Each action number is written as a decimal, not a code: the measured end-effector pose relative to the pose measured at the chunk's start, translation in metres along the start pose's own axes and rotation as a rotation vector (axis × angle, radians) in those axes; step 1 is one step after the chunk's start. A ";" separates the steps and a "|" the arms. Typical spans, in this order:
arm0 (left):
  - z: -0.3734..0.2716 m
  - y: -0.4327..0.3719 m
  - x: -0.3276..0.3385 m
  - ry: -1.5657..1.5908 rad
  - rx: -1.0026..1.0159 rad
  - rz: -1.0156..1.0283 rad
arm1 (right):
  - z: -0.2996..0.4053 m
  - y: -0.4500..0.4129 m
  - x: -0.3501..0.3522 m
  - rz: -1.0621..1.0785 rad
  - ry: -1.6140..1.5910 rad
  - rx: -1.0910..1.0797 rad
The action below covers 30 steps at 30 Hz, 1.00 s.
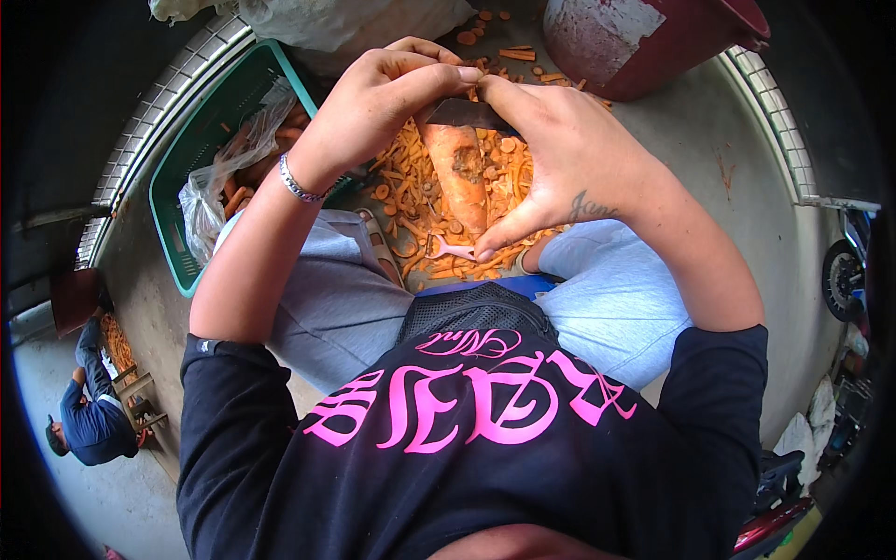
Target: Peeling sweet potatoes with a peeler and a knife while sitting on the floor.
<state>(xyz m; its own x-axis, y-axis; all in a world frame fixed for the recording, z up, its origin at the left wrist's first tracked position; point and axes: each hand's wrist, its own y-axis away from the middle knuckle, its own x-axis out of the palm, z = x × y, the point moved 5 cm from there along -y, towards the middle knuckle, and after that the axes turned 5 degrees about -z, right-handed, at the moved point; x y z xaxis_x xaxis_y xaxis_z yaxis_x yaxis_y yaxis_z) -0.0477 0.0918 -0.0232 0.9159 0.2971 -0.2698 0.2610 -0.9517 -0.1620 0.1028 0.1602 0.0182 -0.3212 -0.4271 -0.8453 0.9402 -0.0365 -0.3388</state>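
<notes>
A large carrot (pixel 448 164) with a dark blemish lies lengthwise between my hands, above a heap of carrot peelings and slices (pixel 413 182). The thumb of my right hand (pixel 560 140) is at the carrot's near end, its other fingers by the far end. A dark knife blade (pixel 465 113) crosses the far part of the carrot; its handle is hidden, seemingly under my right hand. My left hand (pixel 395 84) is closed round the far end, its fingers partly hidden. A pink peeler (pixel 451 248) rests on the peelings near my right thumb.
A green plastic crate (pixel 164 224) with carrots and a clear plastic bag stands at the left. A dark red bucket (pixel 630 49) is at the upper right, a pale sack (pixel 350 24) at the top. Another person (pixel 98 427) sits at the far left; a motorcycle wheel (pixel 842 280) shows at the right.
</notes>
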 end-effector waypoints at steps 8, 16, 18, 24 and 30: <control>-0.001 0.002 0.001 0.062 -0.039 -0.062 | -0.001 0.000 0.006 0.037 0.048 0.019; -0.006 0.006 -0.001 0.069 -0.151 -0.049 | 0.003 0.000 0.012 -0.015 0.060 -0.037; -0.006 0.005 -0.002 0.081 -0.141 -0.043 | 0.001 0.002 0.018 -0.002 0.053 -0.030; -0.005 0.007 -0.001 0.049 -0.155 -0.056 | -0.001 0.003 0.024 0.048 0.013 -0.006; -0.008 0.004 -0.006 0.006 -0.040 -0.117 | 0.000 0.004 0.029 0.103 0.019 0.004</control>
<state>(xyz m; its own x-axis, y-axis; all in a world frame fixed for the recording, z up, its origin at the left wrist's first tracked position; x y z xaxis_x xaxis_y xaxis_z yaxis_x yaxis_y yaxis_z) -0.0494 0.0854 -0.0152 0.8805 0.4057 -0.2452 0.3778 -0.9130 -0.1541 0.0977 0.1481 -0.0079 -0.2250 -0.4119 -0.8830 0.9686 0.0034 -0.2484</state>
